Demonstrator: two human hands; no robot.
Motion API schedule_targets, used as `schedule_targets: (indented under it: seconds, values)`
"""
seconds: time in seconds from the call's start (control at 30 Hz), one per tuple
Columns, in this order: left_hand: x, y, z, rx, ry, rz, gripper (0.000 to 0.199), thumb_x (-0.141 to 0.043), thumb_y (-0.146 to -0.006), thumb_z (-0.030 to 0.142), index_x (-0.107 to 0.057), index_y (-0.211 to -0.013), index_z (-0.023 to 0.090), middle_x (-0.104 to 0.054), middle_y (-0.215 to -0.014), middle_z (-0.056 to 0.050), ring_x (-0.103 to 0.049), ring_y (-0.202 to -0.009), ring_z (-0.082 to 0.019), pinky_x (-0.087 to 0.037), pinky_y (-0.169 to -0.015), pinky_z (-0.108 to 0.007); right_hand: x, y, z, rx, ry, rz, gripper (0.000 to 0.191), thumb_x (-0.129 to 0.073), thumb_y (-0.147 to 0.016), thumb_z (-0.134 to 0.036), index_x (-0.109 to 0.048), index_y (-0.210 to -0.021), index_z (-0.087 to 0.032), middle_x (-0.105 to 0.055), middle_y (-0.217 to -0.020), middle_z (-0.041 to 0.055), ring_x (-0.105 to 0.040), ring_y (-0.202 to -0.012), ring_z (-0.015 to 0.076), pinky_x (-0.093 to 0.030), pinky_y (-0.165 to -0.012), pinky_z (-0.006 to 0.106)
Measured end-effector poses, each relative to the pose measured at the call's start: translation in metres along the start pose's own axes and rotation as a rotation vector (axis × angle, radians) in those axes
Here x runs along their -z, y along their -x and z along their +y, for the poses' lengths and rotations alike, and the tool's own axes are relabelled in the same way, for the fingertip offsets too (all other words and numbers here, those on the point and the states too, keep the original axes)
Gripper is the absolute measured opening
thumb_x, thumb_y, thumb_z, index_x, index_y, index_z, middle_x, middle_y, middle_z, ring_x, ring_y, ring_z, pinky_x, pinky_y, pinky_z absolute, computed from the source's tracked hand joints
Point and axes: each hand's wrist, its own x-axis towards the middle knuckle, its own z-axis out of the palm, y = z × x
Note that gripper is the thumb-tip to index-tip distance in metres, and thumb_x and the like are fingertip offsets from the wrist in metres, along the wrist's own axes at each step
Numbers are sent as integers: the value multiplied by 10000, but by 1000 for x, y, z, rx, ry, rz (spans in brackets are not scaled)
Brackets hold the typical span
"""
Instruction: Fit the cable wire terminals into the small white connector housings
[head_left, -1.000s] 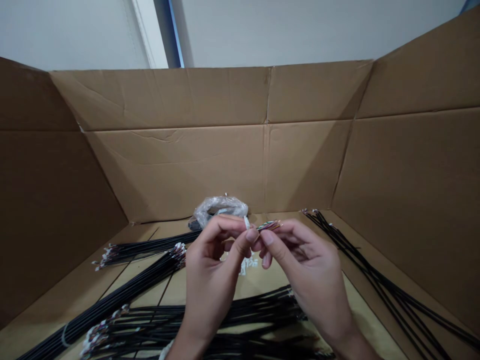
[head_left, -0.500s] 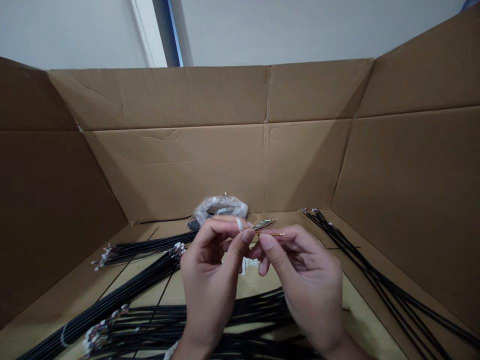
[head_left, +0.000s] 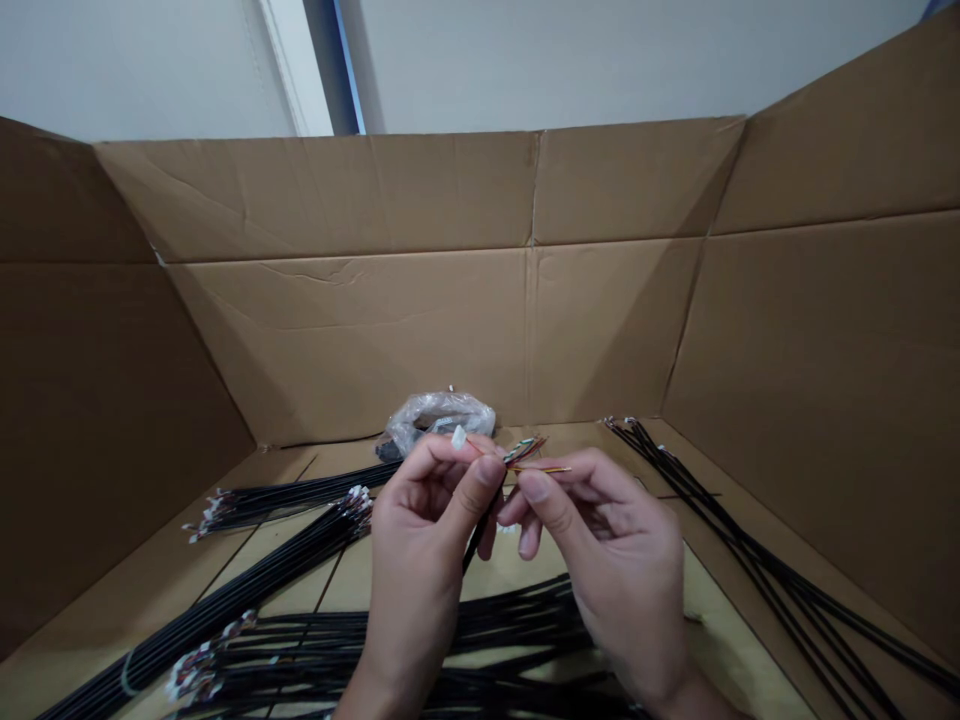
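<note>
My left hand (head_left: 427, 530) pinches a black cable (head_left: 482, 528) between thumb and index finger, where its thin coloured wires (head_left: 525, 450) fan out to the upper right. A small white connector (head_left: 459, 437) on a thin red wire sticks up above the left index finger. Close beside it, my right hand (head_left: 619, 550) pinches an orange-yellow wire (head_left: 553, 469) whose tip points right. The lower part of the cable is hidden behind the left hand.
Black cable bundles with white connectors lie at the left (head_left: 217, 590), bottom centre (head_left: 315, 650) and right (head_left: 750, 550). A clear plastic bag (head_left: 439, 410) sits at the back. Tall cardboard walls (head_left: 420, 330) surround the work surface.
The white connector has tipped left and up, away from the left thumb. The black cable now shows below the left fingers. The right hand has barely moved.
</note>
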Motion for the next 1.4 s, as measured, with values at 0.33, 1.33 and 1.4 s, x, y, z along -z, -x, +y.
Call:
schedule_targets:
  seconds: [0.33, 1.33, 1.4]
  values:
    - [0, 0, 0, 7, 45, 17, 243, -905, -789, 329, -716, -727, 190, -721, -762, 28, -596, -509, -41, -482, -406, -76, 0, 0, 2, -22, -59, -19, 119, -763, -865, -155, -776, -773, -230, -766, -606, -29, -644, -454, 72, -569, -478, 138]
    - [-4, 2, -3, -73, -110, 42, 148, -854, -830, 248, -736, -747, 217, -749, -762, 36, -603, -495, -38, -481, -406, -68, 15, -5, -1, 26, 54, 17, 103, -745, -879, -198, -737, -859, -299, -702, -737, -79, -649, -669, 74, -551, -660, 149]
    - [-4, 1, -4, -81, -125, 43, 143, -846, -836, 246, -734, -751, 221, -747, -760, 38, -601, -494, -39, -483, -406, -71, 15, -6, -2, 43, 72, 27, 109, -742, -875, -189, -737, -850, -296, -691, -724, -83, -640, -656, 69, -547, -655, 144]
